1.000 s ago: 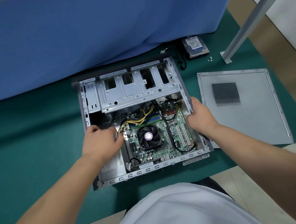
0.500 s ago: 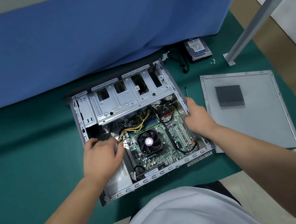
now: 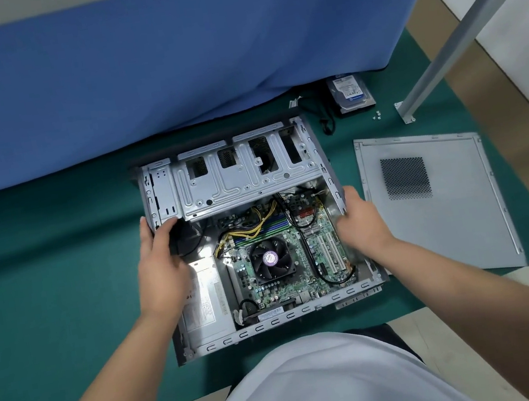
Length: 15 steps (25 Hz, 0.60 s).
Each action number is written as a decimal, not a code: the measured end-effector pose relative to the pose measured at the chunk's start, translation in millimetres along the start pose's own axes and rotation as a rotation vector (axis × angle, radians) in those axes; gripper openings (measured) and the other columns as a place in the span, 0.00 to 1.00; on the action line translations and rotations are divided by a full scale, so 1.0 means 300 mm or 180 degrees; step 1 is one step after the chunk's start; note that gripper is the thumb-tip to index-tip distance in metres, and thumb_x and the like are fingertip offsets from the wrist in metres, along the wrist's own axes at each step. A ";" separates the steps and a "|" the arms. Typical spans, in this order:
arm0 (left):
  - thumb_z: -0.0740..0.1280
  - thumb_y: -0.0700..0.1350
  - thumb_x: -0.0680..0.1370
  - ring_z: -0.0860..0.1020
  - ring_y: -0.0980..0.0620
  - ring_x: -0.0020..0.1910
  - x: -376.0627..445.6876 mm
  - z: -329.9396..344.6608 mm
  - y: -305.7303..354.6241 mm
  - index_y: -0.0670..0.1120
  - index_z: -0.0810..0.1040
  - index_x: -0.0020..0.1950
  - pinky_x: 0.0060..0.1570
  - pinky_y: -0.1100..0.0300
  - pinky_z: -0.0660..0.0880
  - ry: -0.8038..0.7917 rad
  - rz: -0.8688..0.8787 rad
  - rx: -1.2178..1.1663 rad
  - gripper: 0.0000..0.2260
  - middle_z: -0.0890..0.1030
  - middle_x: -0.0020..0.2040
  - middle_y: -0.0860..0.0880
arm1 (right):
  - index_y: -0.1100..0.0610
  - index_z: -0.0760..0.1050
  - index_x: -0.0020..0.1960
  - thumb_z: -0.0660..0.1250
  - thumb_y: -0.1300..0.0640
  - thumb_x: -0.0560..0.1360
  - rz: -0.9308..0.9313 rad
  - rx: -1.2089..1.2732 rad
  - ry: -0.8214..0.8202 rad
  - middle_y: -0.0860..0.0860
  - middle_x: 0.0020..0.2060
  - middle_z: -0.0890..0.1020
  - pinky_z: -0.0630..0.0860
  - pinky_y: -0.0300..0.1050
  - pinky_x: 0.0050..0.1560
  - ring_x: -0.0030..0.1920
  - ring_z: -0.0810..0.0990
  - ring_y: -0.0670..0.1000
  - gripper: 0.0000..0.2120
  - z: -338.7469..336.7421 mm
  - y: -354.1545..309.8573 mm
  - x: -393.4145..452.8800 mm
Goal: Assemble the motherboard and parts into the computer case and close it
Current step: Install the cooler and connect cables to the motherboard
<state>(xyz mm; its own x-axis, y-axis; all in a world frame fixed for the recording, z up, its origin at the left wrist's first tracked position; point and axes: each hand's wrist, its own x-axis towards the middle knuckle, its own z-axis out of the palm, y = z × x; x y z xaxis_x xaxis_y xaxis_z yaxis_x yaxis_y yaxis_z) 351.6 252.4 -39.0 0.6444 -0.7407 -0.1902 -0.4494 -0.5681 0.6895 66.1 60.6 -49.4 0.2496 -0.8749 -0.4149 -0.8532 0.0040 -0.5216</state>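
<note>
An open grey computer case (image 3: 246, 182) lies on its side on the green mat (image 3: 44, 287). Inside it sit the green motherboard (image 3: 302, 270) with a black CPU fan (image 3: 270, 259), yellow and black cables, and a silver power supply (image 3: 205, 308) at the lower left. My left hand (image 3: 161, 268) grips the case's left wall, thumb outside and fingers inside. On the right wall my right hand (image 3: 361, 219) holds the rim the same way. The grey side panel (image 3: 437, 204) lies flat to the right of the case.
A hard drive (image 3: 349, 91) with a black cable (image 3: 324, 118) lies behind the case by a blue cloth (image 3: 164, 60). A few small screws (image 3: 377, 115) sit near a slanted metal leg (image 3: 470, 18). The mat's front edge meets pale floor by my body.
The case has turned clockwise and shifted on the mat. My left hand moved from the power supply to the case's left wall; my right hand stayed on the right wall.
</note>
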 end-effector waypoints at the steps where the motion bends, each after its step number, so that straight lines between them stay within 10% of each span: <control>1: 0.58 0.26 0.74 0.72 0.39 0.71 0.001 0.007 -0.001 0.59 0.68 0.75 0.56 0.50 0.77 -0.0044 0.0001 -0.0001 0.36 0.50 0.84 0.53 | 0.58 0.63 0.73 0.62 0.65 0.80 0.0018 -0.0015 0.0036 0.52 0.39 0.78 0.71 0.42 0.29 0.35 0.79 0.52 0.22 0.002 0.011 -0.011; 5: 0.62 0.33 0.78 0.65 0.37 0.76 -0.003 0.032 0.033 0.54 0.70 0.74 0.67 0.45 0.72 0.0135 0.0098 0.0513 0.27 0.53 0.83 0.46 | 0.59 0.61 0.72 0.61 0.65 0.80 -0.0019 -0.0185 0.0150 0.55 0.39 0.79 0.79 0.52 0.37 0.36 0.80 0.56 0.21 0.012 0.016 -0.029; 9: 0.68 0.45 0.78 0.73 0.43 0.70 -0.036 0.154 0.125 0.49 0.74 0.71 0.71 0.40 0.69 -0.0469 0.2084 0.1532 0.20 0.76 0.69 0.46 | 0.60 0.63 0.67 0.59 0.66 0.79 -0.0066 -0.0303 0.0215 0.57 0.40 0.79 0.81 0.60 0.42 0.38 0.80 0.59 0.17 0.011 0.011 -0.039; 12: 0.66 0.66 0.76 0.70 0.46 0.73 -0.033 0.274 0.202 0.52 0.61 0.80 0.72 0.47 0.67 -0.1779 0.1493 0.2424 0.36 0.70 0.75 0.50 | 0.59 0.63 0.63 0.58 0.66 0.79 -0.0061 -0.0380 0.0189 0.56 0.38 0.77 0.80 0.57 0.37 0.36 0.78 0.56 0.14 0.010 0.012 -0.046; 15: 0.74 0.62 0.74 0.72 0.43 0.70 -0.017 0.332 0.232 0.48 0.61 0.80 0.64 0.45 0.75 -0.2120 0.1177 0.2613 0.41 0.70 0.72 0.47 | 0.59 0.63 0.61 0.59 0.66 0.79 -0.0087 -0.0401 0.0186 0.55 0.37 0.77 0.77 0.53 0.34 0.35 0.77 0.55 0.13 0.011 0.011 -0.049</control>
<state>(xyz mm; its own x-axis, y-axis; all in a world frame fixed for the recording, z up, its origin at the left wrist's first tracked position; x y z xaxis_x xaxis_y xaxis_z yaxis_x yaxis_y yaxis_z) 255.7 180.9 -59.6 0.0376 -0.8175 -0.5747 -0.9751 -0.1557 0.1577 61.1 75.1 -47.5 0.2495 -0.9006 -0.3559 -0.8981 -0.0778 -0.4329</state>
